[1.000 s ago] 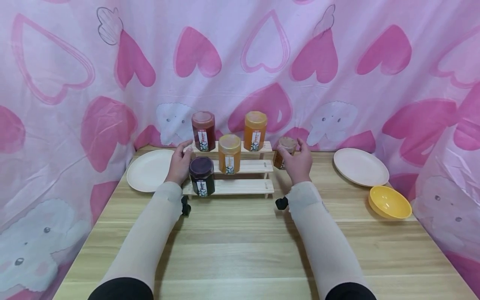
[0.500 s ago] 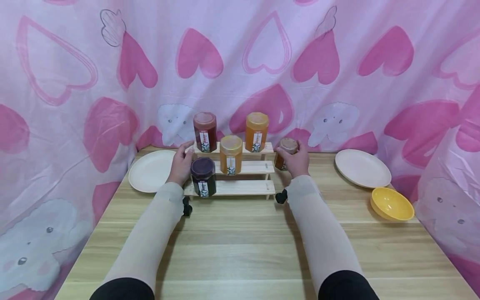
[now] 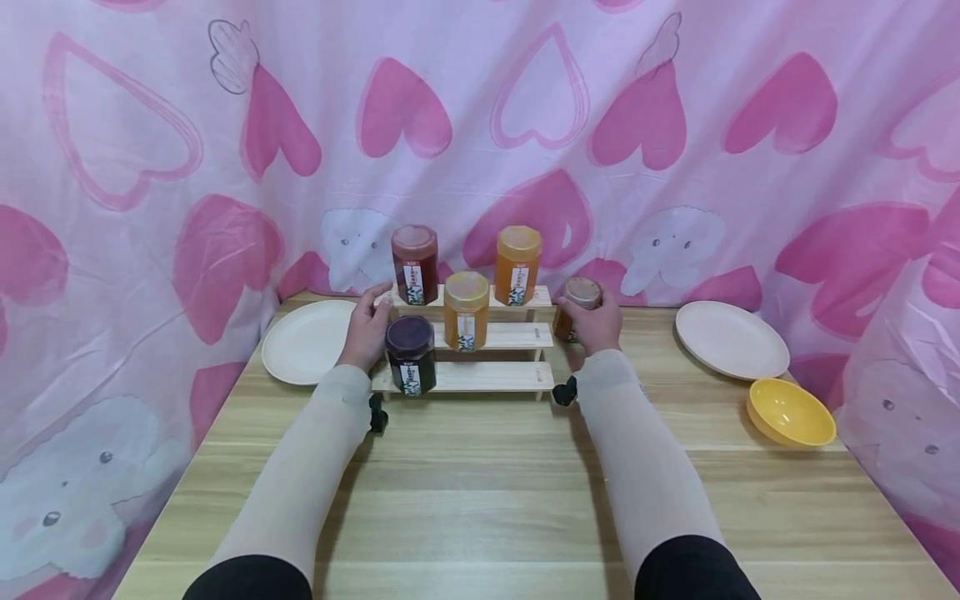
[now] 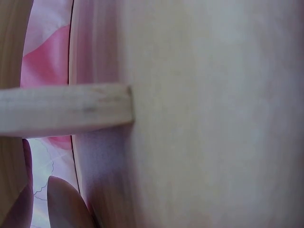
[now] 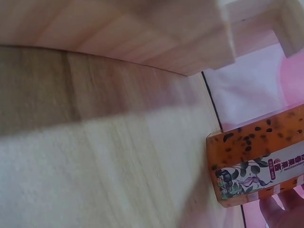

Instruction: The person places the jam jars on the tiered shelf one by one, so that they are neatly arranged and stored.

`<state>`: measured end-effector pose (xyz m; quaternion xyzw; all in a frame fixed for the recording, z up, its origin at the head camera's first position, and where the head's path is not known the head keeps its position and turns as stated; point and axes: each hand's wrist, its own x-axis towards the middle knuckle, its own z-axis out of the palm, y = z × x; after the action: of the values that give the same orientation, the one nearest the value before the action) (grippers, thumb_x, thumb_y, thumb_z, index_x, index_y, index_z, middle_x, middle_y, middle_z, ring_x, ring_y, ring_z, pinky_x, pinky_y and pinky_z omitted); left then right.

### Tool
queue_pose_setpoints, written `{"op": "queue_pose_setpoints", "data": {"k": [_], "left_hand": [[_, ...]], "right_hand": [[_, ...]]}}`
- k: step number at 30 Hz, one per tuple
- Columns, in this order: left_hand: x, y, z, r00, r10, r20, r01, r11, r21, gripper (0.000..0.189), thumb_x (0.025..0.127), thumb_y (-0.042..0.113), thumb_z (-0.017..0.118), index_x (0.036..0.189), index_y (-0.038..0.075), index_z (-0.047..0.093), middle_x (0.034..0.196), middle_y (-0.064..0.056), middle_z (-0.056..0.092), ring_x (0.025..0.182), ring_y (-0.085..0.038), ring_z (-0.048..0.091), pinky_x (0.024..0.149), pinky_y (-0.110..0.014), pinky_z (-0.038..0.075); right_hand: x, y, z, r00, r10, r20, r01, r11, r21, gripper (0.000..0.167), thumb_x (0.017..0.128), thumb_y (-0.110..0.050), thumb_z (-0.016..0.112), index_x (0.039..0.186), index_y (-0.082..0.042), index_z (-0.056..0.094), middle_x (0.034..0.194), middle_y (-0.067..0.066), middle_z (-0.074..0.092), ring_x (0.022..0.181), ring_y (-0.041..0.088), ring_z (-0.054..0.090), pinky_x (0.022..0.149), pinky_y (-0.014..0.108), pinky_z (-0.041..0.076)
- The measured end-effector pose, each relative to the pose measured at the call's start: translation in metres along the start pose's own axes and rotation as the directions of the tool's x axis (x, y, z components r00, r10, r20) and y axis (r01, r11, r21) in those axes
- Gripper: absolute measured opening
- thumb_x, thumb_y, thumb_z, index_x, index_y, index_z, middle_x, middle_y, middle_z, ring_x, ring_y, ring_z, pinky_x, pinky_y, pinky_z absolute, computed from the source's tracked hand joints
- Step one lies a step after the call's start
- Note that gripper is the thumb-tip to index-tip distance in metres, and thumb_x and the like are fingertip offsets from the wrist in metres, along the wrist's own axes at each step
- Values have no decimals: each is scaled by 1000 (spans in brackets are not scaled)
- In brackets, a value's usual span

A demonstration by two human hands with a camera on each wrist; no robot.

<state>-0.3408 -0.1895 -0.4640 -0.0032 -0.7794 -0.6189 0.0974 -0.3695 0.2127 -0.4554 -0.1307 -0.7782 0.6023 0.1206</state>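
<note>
A three-step wooden rack [image 3: 495, 377] stands at the back of the table with jars on it. At its upper left end, my left hand [image 3: 365, 332] grips the rack's side; two of its fingertips [image 4: 66, 202] show beside the wood in the left wrist view. Right of the rack, my right hand [image 3: 597, 323] holds a jar of orange jam with dark seeds [image 5: 259, 142] between thumb and fingers. The jar is upright, low by the tabletop; I cannot tell whether its base touches. A red jar [image 3: 415, 271] and an orange jar [image 3: 517, 271] occupy the top step.
On the middle step sits a yellow jar [image 3: 466, 317], and on the bottom step a dark purple jar [image 3: 411, 358]. White plates flank the rack, one left [image 3: 303, 350] and one right [image 3: 731, 342]. A yellow bowl [image 3: 791, 414] lies near the table's right edge. Behind hangs a pink curtain [image 3: 465, 192].
My right hand has moved slightly left and closer round the seeded jar. My left hand stays at the rack's end. The whole view has shifted a little.
</note>
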Motion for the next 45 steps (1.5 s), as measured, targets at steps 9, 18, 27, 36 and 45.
{"op": "queue_pose_setpoints", "data": {"k": [9,18,27,36,45], "left_hand": [[-1,0,-3,1000,-22,-6,22,1000,6,47,114,39,45,157,23,49,147,-13,53,108,-23,55,95,-38,46],[-2,-2,-4,1000,-14,-14,15,1000,21,47,114,39,44,158,22,49,140,-17,55,107,-27,55,94,-39,45],[1,-2,-5,1000,-9,-11,9,1000,22,47,114,38,44,158,23,49,146,-15,53,110,-28,56,96,-40,45],[-1,0,-3,1000,-3,-12,3,1000,19,46,114,36,44,157,22,49,138,-17,54,103,-24,55,92,-37,46],[-2,3,0,1000,-17,0,17,1000,-2,47,114,40,44,157,22,49,143,-15,53,107,-25,54,93,-39,46]], "right_hand": [[-13,-2,-10,1000,-9,18,8,999,53,84,91,-34,86,161,-20,43,158,11,49,145,28,48,121,44,40],[-28,-13,-32,997,-80,-19,82,988,129,83,86,-42,89,156,-18,51,151,9,56,138,21,53,120,41,41],[-58,-44,-54,987,-157,-27,159,982,99,72,86,-44,89,148,-22,60,142,9,62,130,23,58,114,45,47],[-97,-59,-52,984,-176,13,172,975,141,66,87,-35,90,144,-19,64,134,9,64,124,20,60,110,42,50],[-127,-61,-32,971,-226,74,217,969,117,63,85,-30,91,139,-11,65,128,10,67,116,21,61,102,37,52]]}}
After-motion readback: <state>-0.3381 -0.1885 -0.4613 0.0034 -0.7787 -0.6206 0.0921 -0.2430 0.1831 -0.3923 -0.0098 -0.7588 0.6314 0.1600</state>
